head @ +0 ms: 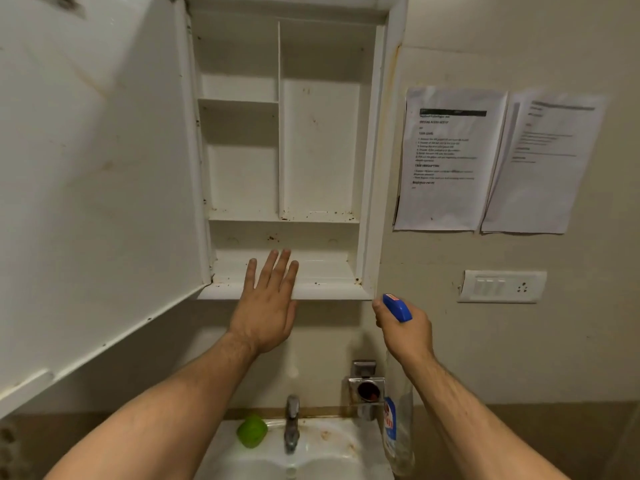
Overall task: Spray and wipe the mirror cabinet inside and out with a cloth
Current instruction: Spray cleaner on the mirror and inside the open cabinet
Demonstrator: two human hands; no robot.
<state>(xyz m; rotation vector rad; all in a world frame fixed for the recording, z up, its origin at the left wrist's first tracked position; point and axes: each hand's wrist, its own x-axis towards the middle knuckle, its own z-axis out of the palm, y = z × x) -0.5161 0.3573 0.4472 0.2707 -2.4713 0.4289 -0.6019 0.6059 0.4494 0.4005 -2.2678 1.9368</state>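
Observation:
The white mirror cabinet [372, 168] hangs open on the wall, its shelves bare and spotted with brown stains. Its door [97, 188] is swung out to the left, showing the white inner face. My left hand [266, 303] is raised flat with fingers spread, fingertips over the cabinet's bottom ledge, holding nothing. My right hand [407, 336] grips a clear spray bottle [398, 420] with a blue trigger head just below the cabinet's lower right corner, nozzle pointing up and left. No cloth is in view.
Below is a white sink [332, 445] with a metal tap [292, 424] and a green object [251, 431] on its rim. A metal holder [365, 386] is fixed to the wall. Two printed sheets [450, 157] and a switch plate [502, 286] sit to the right.

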